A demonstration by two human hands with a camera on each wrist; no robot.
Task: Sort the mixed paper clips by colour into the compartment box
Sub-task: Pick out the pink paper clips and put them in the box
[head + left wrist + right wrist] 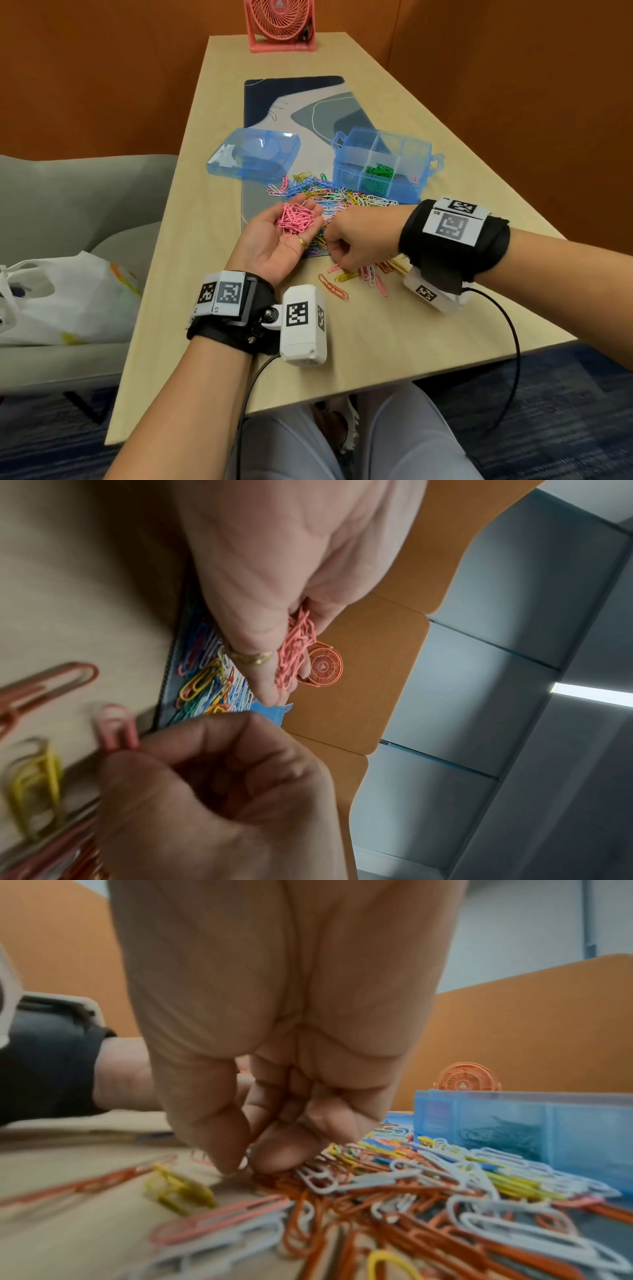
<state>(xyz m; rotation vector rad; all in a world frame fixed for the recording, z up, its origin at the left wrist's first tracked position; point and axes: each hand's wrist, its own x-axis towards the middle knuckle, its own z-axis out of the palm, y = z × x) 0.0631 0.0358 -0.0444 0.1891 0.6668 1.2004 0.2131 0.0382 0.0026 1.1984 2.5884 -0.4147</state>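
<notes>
Setting: booth with orange padded walls; long pale wooden table [394,342] with a patterned blue-grey desk mat [294,102] lying along its middle.
Far end of table: pink desk fan [279,24], upright, well apart from the work.
Container: translucent blue plastic compartment box [382,161], open, on the mat toward the table's right edge; one near cell holds green paper clips [378,171]; the other cells look nearly bare.
Lid: matching blue lid [253,154], off, left of the box.
Stock: heap of mixed coloured wire paper clips [329,193], spread from the box's near wall toward the table's near edge; some spill off the mat onto bare wood.
Left hand [281,236]: palm up, fingers loosely cupped, cradling a bunch of pink paper clips [295,219]; just left of the heap.
Right hand [356,240]: fingers curled down into the near fringe of the heap; thumb and forefinger appear to pinch one pink clip [116,729], though blurred.
Key relation: the pinched clip is just beside the left palm, to its right; the box lies beyond both hands, toward the far right, nearer the right hand.
Clip axis: cannot tell.
Judged step: gathering pinks; none yet seen in a cell.
</notes>
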